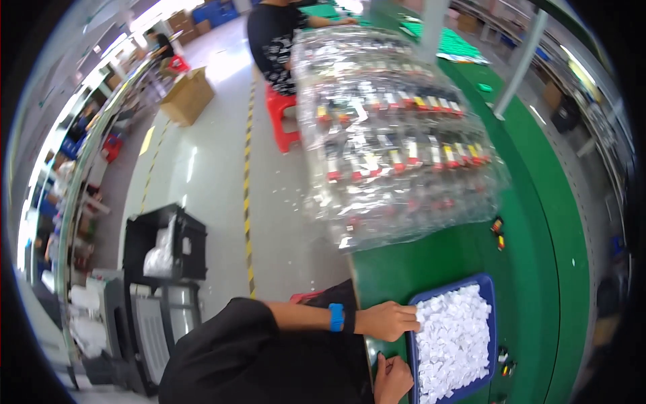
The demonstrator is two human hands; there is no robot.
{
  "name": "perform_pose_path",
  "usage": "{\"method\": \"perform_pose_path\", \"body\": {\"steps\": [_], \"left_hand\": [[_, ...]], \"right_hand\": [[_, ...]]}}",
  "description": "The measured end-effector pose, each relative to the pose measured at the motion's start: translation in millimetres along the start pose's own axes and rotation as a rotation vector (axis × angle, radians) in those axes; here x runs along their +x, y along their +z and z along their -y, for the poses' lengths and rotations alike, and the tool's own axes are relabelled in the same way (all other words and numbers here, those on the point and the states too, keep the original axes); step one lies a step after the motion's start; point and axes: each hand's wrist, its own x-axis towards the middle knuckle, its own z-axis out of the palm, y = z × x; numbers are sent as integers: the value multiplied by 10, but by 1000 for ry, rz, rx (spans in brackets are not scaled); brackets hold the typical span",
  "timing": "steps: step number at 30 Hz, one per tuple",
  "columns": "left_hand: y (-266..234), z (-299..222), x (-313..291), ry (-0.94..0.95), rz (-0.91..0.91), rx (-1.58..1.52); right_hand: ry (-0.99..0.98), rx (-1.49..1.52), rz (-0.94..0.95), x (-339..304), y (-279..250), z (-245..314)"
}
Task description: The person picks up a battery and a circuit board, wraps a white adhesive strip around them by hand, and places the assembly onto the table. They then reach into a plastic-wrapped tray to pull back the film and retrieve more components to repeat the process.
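My left hand, with a blue band at its wrist, reaches over the near edge of a blue tray. Its fingers are pinched together at a heap of small white pieces filling the tray; whether a piece is between them I cannot tell. Lower in the view, my right hand is curled closed beside the tray, by the table's edge. What it holds, if anything, is hidden.
On the green table, a large clear plastic pack holds rows of small dark, red and yellow items. A few similar pieces lie loose. Beyond sits a person on a red stool. A black crate stands left.
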Motion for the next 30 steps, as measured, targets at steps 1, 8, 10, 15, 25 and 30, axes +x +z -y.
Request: {"method": "perform_pose_path", "body": {"steps": [1, 8, 10, 15, 25, 30], "left_hand": [[11, 0, -35, -9, -5, 16], [-46, -29, -45, -71, 20, 126], [23, 16, -25, -30, 35, 69], [65, -17, -49, -52, -2, 41], [0, -5, -78, -49, 22, 53], [-229, -97, 102, -99, 19, 163]], "right_hand": [[42, -6, -13, -14, -7, -3], [-23, 109, -71, 44, -59, 47], [-28, 115, -49, 44, -43, 22], [-25, 120, 34, 17, -98, 24], [-62, 356, 222, 74, -352, 27], [5, 496, -26, 524, -1328, -59]]}}
